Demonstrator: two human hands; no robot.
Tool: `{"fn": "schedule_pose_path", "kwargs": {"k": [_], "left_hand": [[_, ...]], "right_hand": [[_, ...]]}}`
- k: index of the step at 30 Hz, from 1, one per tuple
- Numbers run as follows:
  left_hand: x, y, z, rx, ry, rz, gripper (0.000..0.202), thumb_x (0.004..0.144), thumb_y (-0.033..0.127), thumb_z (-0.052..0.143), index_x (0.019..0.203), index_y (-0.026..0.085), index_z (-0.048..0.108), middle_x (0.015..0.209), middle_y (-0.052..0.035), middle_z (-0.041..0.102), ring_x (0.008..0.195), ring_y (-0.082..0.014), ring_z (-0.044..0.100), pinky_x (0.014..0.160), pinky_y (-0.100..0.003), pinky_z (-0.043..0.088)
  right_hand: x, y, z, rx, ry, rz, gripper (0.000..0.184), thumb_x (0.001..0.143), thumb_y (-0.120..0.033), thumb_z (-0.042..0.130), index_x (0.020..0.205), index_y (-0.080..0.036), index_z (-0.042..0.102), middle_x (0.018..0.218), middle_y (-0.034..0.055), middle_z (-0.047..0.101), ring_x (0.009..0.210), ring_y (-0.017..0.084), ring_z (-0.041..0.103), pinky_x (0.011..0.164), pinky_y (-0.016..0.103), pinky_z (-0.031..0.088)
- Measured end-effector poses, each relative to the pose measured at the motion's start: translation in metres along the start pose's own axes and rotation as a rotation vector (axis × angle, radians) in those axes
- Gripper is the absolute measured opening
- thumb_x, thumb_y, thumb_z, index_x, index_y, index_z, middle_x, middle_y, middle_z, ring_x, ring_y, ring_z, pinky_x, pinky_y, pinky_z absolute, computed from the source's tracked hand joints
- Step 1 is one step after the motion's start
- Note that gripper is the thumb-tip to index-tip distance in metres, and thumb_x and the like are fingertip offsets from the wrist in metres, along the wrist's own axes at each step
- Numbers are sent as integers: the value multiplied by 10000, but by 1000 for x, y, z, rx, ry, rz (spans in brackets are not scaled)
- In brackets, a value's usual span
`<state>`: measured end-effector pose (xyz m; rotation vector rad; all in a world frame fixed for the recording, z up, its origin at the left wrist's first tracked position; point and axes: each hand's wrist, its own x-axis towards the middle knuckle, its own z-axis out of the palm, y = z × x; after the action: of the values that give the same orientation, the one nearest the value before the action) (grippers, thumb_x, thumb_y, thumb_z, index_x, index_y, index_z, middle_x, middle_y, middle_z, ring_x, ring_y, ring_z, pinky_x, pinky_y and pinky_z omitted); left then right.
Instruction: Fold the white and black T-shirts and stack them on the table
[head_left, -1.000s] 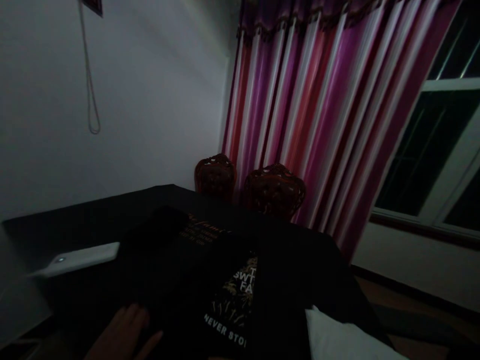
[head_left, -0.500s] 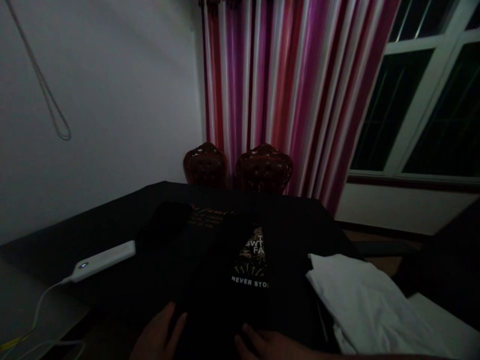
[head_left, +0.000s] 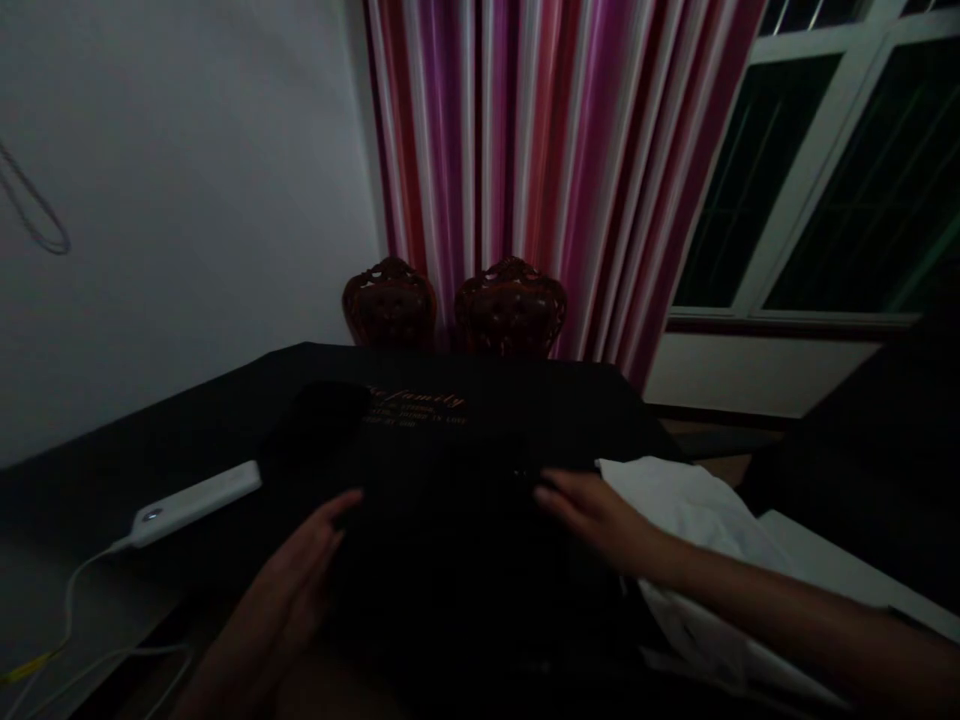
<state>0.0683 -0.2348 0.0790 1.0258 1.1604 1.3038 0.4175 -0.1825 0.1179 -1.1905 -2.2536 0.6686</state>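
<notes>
A black garment [head_left: 450,560] lies on the dark tabletop in front of me, its outline hard to make out in the dim light. My left hand [head_left: 300,560] is at its left side, fingers stretched forward, with thumb and fingertips apart. On the other side, my right hand [head_left: 589,510] has its fingertips close together at the garment's right edge, apparently pinching the dark cloth. Tiny light marks show beside those fingertips. Farther back is black cloth with gold lettering [head_left: 416,400]. A white cloth [head_left: 675,500] lies partly under my right forearm.
A white power bank [head_left: 196,502] with a cable rests on the left of the black table [head_left: 247,385]. Another dark bundle [head_left: 319,415] lies behind it. Two carved chairs [head_left: 510,305] stand at the far edge, before a striped curtain [head_left: 525,150].
Both hands have moved forward, away from me. Black cloth now covers the white "NEVER STOP" print, and more of the gold lettering shows. The view has shifted slightly.
</notes>
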Motion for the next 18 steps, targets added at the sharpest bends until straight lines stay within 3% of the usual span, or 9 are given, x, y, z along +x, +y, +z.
{"fn": "schedule_pose_path", "kwargs": {"k": [1,3,6,9,12,14,18], "left_hand": [[17,6,13,-18,-18,32,691,756,618,593,1308,256,390,1000,-62,687,866,-253,677,739,-375,560],[48,6,29,137,17,134,776,753,609,592,1359,233,288,1172,-111,628,994,-262,650,858,-420,525],[81,-19,32,672,126,159,730,724,672,513,1193,115,461,1166,-203,605,1055,-318,615,944,-483,465],[96,-49,23,1075,13,-44,668,704,714,408,910,113,615,1048,-241,654,1072,-392,603,996,-525,413],[101,-66,16,1215,-102,-67,648,670,697,444,895,129,661,1064,-235,674,1117,-418,582,1008,-538,404],[101,-72,11,1238,-95,-41,655,663,695,456,919,134,676,1075,-223,680,1112,-421,588,977,-544,434],[98,-79,-1,1227,-27,7,651,658,678,462,938,136,689,1038,-209,698,1075,-420,610,933,-554,470]], "right_hand": [[20,10,-10,-30,119,89,391,974,-449,320,902,-165,581,811,56,639,717,162,599,640,256,460],[45,32,-19,-160,172,303,416,980,-443,306,954,-135,584,850,95,658,760,183,627,670,272,463],[37,51,-5,-419,-60,498,551,942,-565,346,889,-106,647,866,170,681,834,260,662,705,324,482],[4,41,34,-521,-263,442,709,856,-723,366,902,-90,683,875,207,688,841,320,671,682,374,507],[-11,25,59,-575,-238,295,714,800,-723,480,1033,-71,654,934,205,686,858,339,663,669,384,509],[-11,24,48,-550,-219,235,649,811,-695,495,1008,-99,657,904,169,692,818,309,664,631,345,488],[-9,56,-21,-473,-22,308,369,892,-515,511,920,-177,655,839,69,689,737,199,641,578,258,402]]}}
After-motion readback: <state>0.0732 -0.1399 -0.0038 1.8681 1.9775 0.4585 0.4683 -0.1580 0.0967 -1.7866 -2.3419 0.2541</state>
